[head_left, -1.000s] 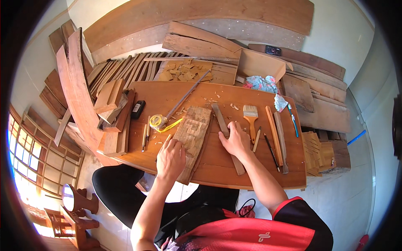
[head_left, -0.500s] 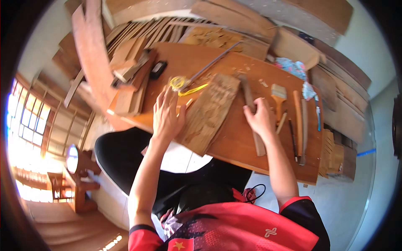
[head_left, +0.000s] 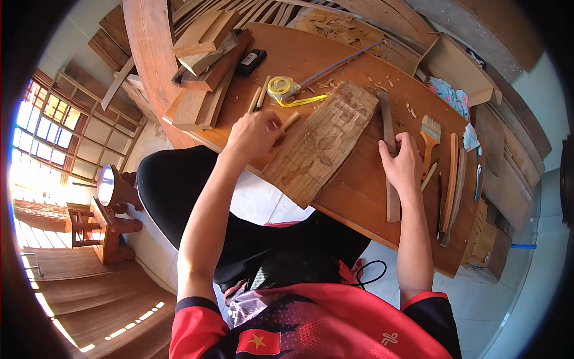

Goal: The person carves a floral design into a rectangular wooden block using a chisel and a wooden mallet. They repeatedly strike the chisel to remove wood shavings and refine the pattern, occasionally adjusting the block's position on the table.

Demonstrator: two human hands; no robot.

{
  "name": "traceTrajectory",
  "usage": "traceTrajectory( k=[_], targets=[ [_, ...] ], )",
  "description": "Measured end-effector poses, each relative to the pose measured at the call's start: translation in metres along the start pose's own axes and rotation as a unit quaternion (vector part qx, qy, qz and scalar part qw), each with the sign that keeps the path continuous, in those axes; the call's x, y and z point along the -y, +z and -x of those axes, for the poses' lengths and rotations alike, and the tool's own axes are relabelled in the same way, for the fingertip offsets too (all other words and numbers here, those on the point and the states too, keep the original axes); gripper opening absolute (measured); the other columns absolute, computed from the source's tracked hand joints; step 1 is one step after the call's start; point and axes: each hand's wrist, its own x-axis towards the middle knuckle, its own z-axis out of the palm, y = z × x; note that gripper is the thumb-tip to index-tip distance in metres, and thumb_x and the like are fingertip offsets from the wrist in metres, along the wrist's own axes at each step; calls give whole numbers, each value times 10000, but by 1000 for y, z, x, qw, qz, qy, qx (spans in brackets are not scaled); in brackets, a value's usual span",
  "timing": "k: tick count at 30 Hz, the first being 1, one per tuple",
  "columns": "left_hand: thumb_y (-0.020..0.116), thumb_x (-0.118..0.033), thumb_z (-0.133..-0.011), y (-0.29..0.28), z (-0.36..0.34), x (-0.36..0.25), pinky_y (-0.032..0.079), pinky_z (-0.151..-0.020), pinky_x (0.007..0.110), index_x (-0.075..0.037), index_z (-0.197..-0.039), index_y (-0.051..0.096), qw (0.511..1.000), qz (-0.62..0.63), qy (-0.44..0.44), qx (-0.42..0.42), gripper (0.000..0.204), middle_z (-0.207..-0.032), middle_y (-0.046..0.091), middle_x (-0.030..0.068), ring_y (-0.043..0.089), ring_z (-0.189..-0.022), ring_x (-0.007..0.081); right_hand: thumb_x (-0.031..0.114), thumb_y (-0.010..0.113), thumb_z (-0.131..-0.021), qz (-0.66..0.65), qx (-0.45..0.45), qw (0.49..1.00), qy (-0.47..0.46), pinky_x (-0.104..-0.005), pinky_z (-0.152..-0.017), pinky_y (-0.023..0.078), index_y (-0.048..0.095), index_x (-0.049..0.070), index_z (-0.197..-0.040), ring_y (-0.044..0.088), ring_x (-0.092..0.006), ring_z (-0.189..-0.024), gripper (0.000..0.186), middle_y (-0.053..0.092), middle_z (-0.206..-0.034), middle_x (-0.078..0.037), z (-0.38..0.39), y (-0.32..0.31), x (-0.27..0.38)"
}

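A carved wooden board (head_left: 326, 143) with relief cut into its surface lies slanted on the brown table, its near end over the edge. Left of the board, my left hand (head_left: 254, 139) has its fingers curled around a short light wooden handle (head_left: 291, 121); the handle's lower part is hidden. Two similar wooden handles (head_left: 258, 99) lie just beyond that hand. My right hand (head_left: 402, 161) rests by a long flat wooden strip (head_left: 390, 197) right of the board, thumb over the strip and fingers apart, not gripping it.
Beyond the board lies a yellow tape measure (head_left: 282, 88). A paintbrush (head_left: 429, 139), narrow wooden sticks (head_left: 449, 185) and a pencil (head_left: 439, 197) are at the right. Stacked wood pieces (head_left: 206, 78) and a black box-shaped object (head_left: 251, 61) stand at the far left of the table (head_left: 347, 218).
My left hand has gone from spread fingers to curled ones at the wooden handle. My right hand stays by the strip. The whole view has shifted, the table now higher and further right.
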Motion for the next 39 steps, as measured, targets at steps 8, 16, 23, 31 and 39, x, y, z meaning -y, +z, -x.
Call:
traceTrajectory(
  k=[8,16,23,31,39],
  targets=[
    [569,-149,-1056,-14,0,-18,630,-806,329,58,-1252,586,901,434,9,-3,286,-1114,738,167,738,-931,191,402,711,-943,12,0,1000,-5,-517,-764,540,568,47,-1062,690,-414,-914,400,643,-1056,-157,-1,-3,0],
    [542,-57,-1033,11,6,-41,640,-849,363,46,-1320,422,858,511,23,-53,327,-1135,727,237,750,-985,257,384,706,-943,8,10,1000,-3,-521,-780,543,568,52,-1076,689,-423,-934,384,643,-1083,-161,-1,-2,0],
    [616,10,-993,34,11,-38,600,-935,349,-6,-1336,424,866,489,72,-80,393,-1167,720,206,731,-1060,228,362,705,-936,15,19,1000,10,-517,-789,543,580,58,-1088,689,-413,-949,362,650,-1082,-159,-2,0,-3],
    [656,-8,-990,42,22,-43,597,-938,353,11,-1243,480,894,414,100,-139,309,-1158,734,166,736,-1069,212,366,705,-938,18,18,1000,5,-498,-794,545,597,50,-1085,692,-391,-953,365,663,-1089,-146,-2,0,-4],
    [666,-5,-984,41,28,-44,602,-933,349,18,-1252,520,910,363,121,-159,307,-1130,739,150,738,-1081,209,372,697,-947,15,33,999,15,-495,-818,544,594,49,-1097,688,-392,-977,371,663,-1105,-155,-3,-2,-2]
  ],
)
